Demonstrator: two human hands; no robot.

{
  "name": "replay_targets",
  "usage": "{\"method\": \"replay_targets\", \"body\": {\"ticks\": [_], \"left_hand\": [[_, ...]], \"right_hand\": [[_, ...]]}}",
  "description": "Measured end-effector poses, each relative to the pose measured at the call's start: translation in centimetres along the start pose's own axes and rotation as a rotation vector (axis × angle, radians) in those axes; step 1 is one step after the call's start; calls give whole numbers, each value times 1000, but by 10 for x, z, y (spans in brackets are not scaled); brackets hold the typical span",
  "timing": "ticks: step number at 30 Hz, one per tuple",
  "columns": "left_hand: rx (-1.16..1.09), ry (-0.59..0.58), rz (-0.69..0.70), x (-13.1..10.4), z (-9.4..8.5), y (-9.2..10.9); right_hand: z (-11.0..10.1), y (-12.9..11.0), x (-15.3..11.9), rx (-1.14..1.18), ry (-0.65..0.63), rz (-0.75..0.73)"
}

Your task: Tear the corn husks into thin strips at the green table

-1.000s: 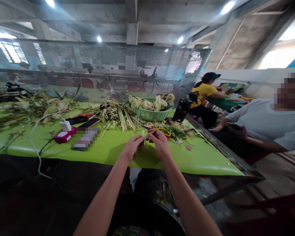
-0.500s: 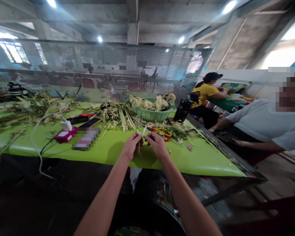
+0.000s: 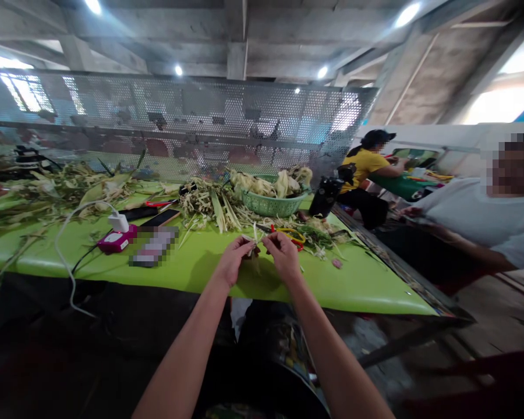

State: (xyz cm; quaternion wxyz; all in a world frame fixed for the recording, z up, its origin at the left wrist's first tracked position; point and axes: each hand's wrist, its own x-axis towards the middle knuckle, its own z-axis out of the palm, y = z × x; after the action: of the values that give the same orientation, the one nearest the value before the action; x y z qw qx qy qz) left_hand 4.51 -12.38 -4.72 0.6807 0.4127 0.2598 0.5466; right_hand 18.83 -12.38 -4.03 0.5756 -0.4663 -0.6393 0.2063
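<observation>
Plant bunch (image 3: 255, 232), one, in narrow pinch of left hand (image 3: 234, 257) and right hand (image 3: 284, 254), one basket (image 3: 273, 205) beyond

No words, brand or number can be read anywhere. On the small, boxy magenta power block (image 3: 113, 241) at the near left of the bright green tabletop (image 3: 192, 265), a little white label (image 3: 123, 246) shows on the side, its print too small to make out. Just to the right of that block, the flat rectangular slab (image 3: 153, 247) is blurred into coarse squares, so any lettering on it is hidden.
</observation>
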Motion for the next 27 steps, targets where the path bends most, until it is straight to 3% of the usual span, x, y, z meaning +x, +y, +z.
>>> {"method": "replay_targets", "body": {"ticks": [6, 13, 21, 27], "left_hand": [[6, 43, 82, 3, -2, 0], [-62, 61, 87, 4, -3, 1], [-82, 58, 70, 2, -1, 2], [-118, 30, 56, 3, -1, 1]], "right_hand": [[-1, -9, -3, -98, 158, -110], [4, -23, -11, -358, -101, -230], [9, -19, -13, -606, -100, -248], [11, -16, -14, -657, -89, -270]]}}
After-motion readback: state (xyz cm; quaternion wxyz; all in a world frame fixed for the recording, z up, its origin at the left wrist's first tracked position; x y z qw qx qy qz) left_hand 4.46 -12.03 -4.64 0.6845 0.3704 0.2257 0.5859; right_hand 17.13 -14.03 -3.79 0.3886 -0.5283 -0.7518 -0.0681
